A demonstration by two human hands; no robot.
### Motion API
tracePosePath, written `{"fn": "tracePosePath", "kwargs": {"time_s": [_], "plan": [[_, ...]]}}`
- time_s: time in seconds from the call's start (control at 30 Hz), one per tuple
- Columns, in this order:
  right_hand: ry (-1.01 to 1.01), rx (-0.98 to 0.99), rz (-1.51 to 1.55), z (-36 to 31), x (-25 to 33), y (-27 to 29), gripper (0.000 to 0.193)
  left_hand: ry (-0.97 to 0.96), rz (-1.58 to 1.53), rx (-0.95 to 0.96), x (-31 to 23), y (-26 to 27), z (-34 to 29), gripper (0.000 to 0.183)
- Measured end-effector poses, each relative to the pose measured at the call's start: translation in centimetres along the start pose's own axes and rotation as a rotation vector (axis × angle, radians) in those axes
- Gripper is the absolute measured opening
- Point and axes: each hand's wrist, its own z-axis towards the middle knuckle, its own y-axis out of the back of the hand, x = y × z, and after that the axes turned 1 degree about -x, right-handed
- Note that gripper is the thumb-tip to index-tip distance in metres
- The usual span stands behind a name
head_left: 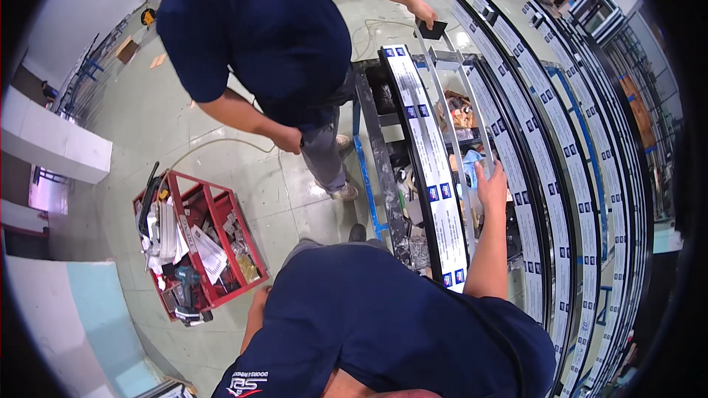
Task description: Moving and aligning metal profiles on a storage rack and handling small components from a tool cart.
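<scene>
My right hand point(493, 186) reaches over the workbench, its fingers closed on the near part of a slim silver metal bar point(479, 114). The bar runs away from me beside a second thin silver strip point(440, 92). At their far end a co-worker's hand point(423, 13) holds a flat black piece point(432, 29). Left of the strips lies a long profile covered in white printed film point(424, 140), with black edges. My left hand point(262, 298) hangs low beside my body, mostly hidden by my shirt, and its fingers do not show.
Several long film-covered profiles point(549, 169) stand in rows to the right. The bench frame point(372, 125) holds loose items below. A red toolbox point(254, 250) with a cordless drill point(186, 284) and papers sits on the floor at left. A hose point(221, 141) crosses the floor by the co-worker.
</scene>
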Motion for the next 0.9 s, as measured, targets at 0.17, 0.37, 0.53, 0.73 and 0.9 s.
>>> {"fn": "tracePosePath", "kwargs": {"time_s": [0.17, 0.37, 0.53, 0.73, 0.9], "plan": [[0.025, -0.094, -0.055, -0.5, 0.2, 0.1, 0.080, -0.150, 0.082, -0.131, -14.0, 8.0, 1.5, 0.048], [0.173, -0.182, -0.049, -5.2, 1.2, -2.0, 0.076, -0.225, 0.213, -0.049, -19.8, 12.2, 7.0, 0.051], [0.168, -0.289, -0.044, -8.6, 3.7, -4.1, 0.060, -0.310, 0.301, 0.017, -23.1, 12.5, 9.4, 0.051], [0.375, -0.146, 0.127, -8.9, 7.5, -6.7, 0.055, -0.317, 0.285, 0.037, -25.3, 12.4, 9.3, 0.051], [0.436, -0.041, 0.057, -6.7, 9.2, -9.3, 0.067, -0.281, 0.176, -0.006, -21.8, 11.2, 9.0, 0.053]]}}
